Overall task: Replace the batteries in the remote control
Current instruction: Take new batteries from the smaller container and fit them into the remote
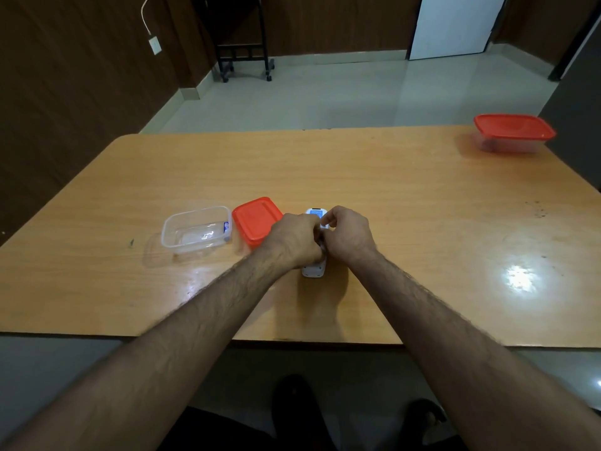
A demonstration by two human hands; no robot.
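A: Where is the remote control (314, 270) found?

B: It is laid flat on the wooden table (390, 196), near the front edge and about at the middle, lengthwise away from the person. Only its two ends are seen: a white near end below the wrists, and a far end with a blue label or screen past the knuckles. The middle is covered by both hands.

A: How is it held?

B: The left hand (297, 237) is curled closed over the left side of the body, knuckles up. The right hand (348, 234) is closed over the right side, its thumb and forefinger pinched narrow near the far end. The two hands are pressed together above the remote. What is pinched between the fingertips cannot be told, and whether the battery cover is on or off is hidden.

A: What is set beside it?

B: Just to the left, a red lid (255, 221) is lying on the table, partly overlapped by the left hand. Beside the lid, further left, a clear plastic container (195, 231) is standing open; a small blue and white item (226, 226), possibly a battery, is seen against its right wall.

A: And further off?

B: A second clear container with a red lid (514, 131) is placed at the far right corner of the table, well apart from the hands. Beyond the table, a pale tiled floor (325, 96) and dark panelled walls are seen.
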